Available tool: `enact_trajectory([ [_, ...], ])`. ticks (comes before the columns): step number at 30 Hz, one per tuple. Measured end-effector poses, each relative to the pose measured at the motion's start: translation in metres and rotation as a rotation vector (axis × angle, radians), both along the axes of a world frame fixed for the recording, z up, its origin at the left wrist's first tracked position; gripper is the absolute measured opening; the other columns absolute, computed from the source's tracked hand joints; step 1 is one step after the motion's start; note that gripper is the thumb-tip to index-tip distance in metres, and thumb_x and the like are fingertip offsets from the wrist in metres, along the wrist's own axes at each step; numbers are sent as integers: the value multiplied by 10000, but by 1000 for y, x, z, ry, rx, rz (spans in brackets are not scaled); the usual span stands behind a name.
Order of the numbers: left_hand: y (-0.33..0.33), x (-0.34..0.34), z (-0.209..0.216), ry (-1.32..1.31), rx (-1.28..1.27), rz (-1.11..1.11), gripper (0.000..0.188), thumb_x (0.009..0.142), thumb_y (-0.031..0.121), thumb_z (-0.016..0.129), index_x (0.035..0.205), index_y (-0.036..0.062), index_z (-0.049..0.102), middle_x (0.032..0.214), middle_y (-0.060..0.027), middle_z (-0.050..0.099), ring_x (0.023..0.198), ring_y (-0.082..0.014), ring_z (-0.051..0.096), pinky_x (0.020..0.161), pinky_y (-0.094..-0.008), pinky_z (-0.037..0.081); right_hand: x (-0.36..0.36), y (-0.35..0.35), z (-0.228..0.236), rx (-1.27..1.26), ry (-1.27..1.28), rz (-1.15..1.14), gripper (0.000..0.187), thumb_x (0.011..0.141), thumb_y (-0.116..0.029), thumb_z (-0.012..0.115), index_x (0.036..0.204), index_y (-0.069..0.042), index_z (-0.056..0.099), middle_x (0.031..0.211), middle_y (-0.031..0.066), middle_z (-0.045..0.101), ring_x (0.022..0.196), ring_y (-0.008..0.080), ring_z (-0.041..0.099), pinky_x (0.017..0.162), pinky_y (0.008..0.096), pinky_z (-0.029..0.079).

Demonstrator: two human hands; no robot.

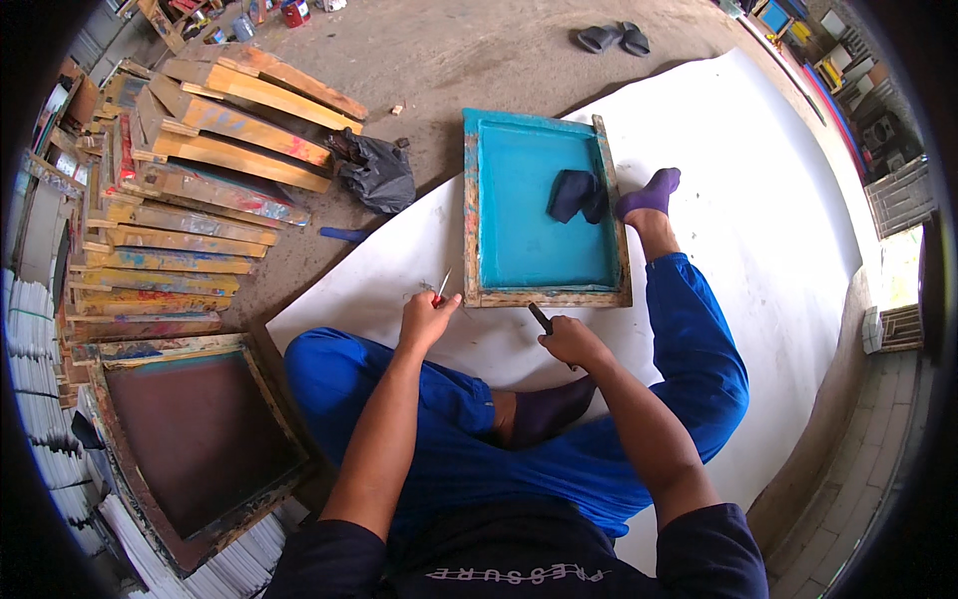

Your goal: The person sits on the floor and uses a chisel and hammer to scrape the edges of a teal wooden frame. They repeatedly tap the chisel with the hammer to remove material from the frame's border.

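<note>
Turquoise screen frame [529, 235] lies flat on a white sheet [788, 220] before us, a dark cloth [572, 195] resting on its mesh and a purple-socked foot [652, 194] just beside its right edge. Our left hand [427, 319] pinches a red-handled pointed tool [444, 287] near the frame's lower left corner; our right hand [571, 342] is closed around a dark-handled tool [540, 318] near the lower edge, though its kind we cannot quite make out. The sheet, marked with dark smudges, covers part of a grey-brown floor [449, 80]. To our left we have a row of paint-stained wooden frames [180, 240], a black plastic bag [377, 178] near their ends, and a brown-meshed frame [205, 429] beside stacks of white paper [35, 359]. Farther off we see a red can [294, 13] and a pair of dark sandals [599, 40]; over on the right, past the sheet's edge, an opening [903, 270] shows bright beside slatted panels [900, 200].
</note>
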State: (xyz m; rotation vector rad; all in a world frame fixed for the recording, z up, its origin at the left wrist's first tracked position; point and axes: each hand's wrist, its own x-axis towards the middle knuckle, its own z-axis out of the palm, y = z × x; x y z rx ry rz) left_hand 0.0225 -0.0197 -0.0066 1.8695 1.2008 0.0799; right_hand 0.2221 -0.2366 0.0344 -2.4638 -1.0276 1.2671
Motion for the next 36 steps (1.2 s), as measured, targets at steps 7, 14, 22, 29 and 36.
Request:
enact_trajectory([
  [7,-7,3,-8,-88,37,-44,403,883,400,749,853,-2,738,759,-195,713,739,-347,712,702,-446,538,-2,20,7,-117,-29,36,367,865,-236,621,999,99,690,895,312,715,804,436,733,764,515,593],
  [14,-10,4,-26,-184,36,-83,324,864,331,742,938,15,750,777,-211,705,745,-345,713,690,-434,525,2,37,14,-235,-125,69,355,860,-216,572,1018,72,708,994,283,722,981,412,715,896,500,561],
  [22,-13,4,-18,-139,-20,-94,321,848,308,735,764,9,656,680,-210,641,661,-384,658,642,-467,493,-2,31,0,-153,-231,35,379,884,-244,571,1081,51,704,1083,310,705,1077,467,675,955,520,529],
  [29,-9,8,-10,-139,-66,-71,363,872,310,743,995,-31,763,698,-144,688,648,-211,669,640,-364,507,-4,-5,-3,-63,-123,-75,401,895,-306,600,1039,53,704,976,324,704,977,496,681,923,544,528],
  [36,-10,10,-4,-179,-75,-7,333,877,322,737,835,-8,740,748,-172,721,717,-318,720,679,-410,532,-10,-17,-16,22,2,-105,408,916,-357,648,980,44,687,951,311,705,952,495,678,861,566,517],
])
